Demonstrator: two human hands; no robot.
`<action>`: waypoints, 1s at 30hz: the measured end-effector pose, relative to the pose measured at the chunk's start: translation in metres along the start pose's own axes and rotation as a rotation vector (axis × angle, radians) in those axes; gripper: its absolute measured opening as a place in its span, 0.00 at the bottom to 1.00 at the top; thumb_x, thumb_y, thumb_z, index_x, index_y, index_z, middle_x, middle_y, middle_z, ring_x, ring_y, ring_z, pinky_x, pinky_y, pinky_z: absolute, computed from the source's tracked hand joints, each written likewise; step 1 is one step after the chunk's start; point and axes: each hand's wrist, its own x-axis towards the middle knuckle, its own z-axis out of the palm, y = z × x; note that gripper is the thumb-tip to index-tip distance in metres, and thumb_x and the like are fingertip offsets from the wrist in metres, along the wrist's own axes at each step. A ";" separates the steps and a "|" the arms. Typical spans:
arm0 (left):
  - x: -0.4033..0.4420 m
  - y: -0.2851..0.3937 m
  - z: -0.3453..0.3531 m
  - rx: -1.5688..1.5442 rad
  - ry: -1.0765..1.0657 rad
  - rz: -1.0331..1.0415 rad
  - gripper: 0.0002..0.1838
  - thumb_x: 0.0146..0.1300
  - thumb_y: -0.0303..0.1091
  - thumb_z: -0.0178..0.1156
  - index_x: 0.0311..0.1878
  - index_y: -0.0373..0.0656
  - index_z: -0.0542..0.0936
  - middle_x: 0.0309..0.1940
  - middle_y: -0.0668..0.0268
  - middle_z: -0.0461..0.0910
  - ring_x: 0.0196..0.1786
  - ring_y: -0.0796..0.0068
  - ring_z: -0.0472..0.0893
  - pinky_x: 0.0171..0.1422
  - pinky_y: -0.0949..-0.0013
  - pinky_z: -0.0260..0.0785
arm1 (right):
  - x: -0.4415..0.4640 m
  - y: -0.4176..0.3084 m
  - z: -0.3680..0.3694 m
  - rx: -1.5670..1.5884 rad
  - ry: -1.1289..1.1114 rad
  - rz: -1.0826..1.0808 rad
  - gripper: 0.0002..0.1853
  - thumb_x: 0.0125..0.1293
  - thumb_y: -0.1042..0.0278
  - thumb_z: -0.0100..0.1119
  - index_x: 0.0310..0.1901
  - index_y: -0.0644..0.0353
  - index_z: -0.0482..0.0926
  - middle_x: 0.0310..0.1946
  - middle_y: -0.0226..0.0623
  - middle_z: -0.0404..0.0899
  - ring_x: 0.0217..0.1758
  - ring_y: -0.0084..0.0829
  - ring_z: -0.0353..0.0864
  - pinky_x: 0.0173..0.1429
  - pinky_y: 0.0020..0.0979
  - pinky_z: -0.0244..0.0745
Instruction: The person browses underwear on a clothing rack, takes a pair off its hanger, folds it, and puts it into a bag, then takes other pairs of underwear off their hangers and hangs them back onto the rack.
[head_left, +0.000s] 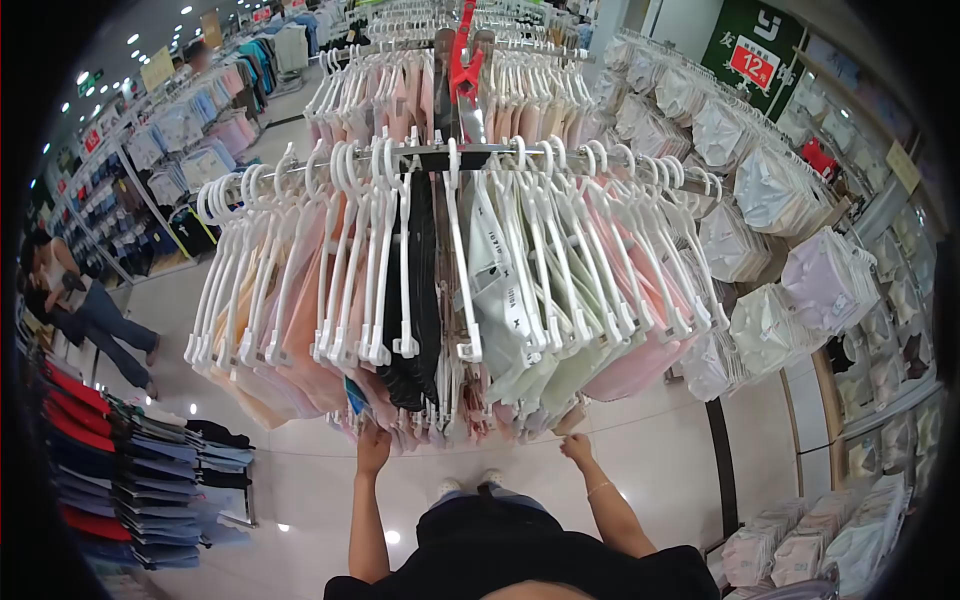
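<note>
A rack of underwear on white plastic hangers stands in front of me, its metal rail (400,155) running across the view. My left hand (373,449) is closed at the lower edge of the garments, left of the middle, near a black garment (410,300) and a bit of blue cloth (355,396). What it grips, if anything, is too small to make out. On the right, my right hand (576,448) is closed just below a small beige piece (569,419), under the pale green garments (580,362); whether it holds something is unclear.
Folded dark and red clothes (130,470) hang at the lower left. A person (100,310) stands in the left aisle. Wall racks of packed underwear (765,190) line the right side. A red clip (466,75) sits above the rail.
</note>
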 end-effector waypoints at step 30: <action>0.004 0.261 -0.019 0.143 0.717 0.421 0.22 0.43 0.26 0.56 0.44 0.33 0.63 0.42 0.54 0.64 0.44 0.63 0.66 0.47 0.66 0.57 | -0.175 -0.265 -0.070 -0.169 -0.384 -1.227 0.10 0.48 0.68 0.53 0.30 0.65 0.71 0.25 0.42 0.73 0.27 0.38 0.72 0.33 0.31 0.67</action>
